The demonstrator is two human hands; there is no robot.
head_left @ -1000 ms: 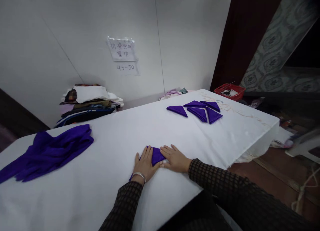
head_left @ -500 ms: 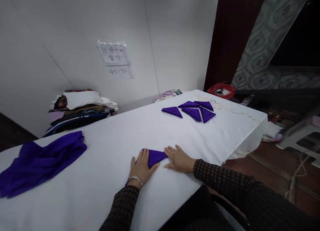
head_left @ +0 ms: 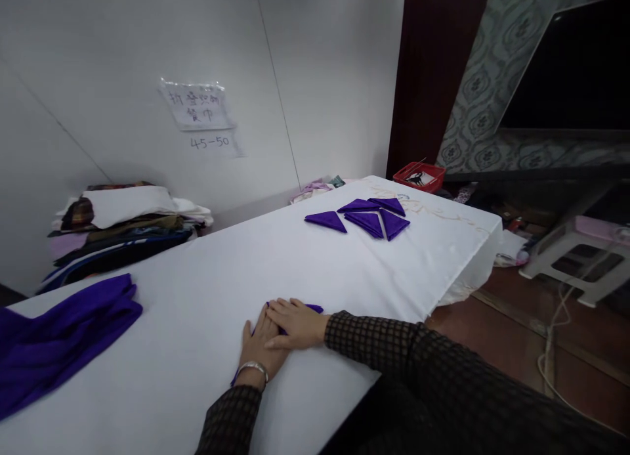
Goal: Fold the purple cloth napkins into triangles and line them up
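A purple folded napkin (head_left: 315,308) lies on the white-covered table (head_left: 207,297), mostly hidden beneath my hands. My left hand (head_left: 260,350), with a silver bracelet at the wrist, rests flat on it with fingers stretched out. Across the left hand's fingers and the napkin lies my right hand (head_left: 300,325), also flat, its fingers extended. Farther back, several purple triangular napkins sit grouped together, among them a single triangle (head_left: 325,221) at their left. To the left a heap of loose purple cloth (head_left: 63,340) spreads over the table, cut off by the view's edge.
Stacked clothes (head_left: 130,209) stand behind the table at the left, against the wall. A red basket (head_left: 433,181) is beyond the far end. On the floor to the right is a white plastic stool (head_left: 575,255), with a cable (head_left: 546,350) running near it.
My right hand has moved left from the napkin's right corner onto the napkin and my left hand. The camera has turned slightly right, so everything appears shifted left.
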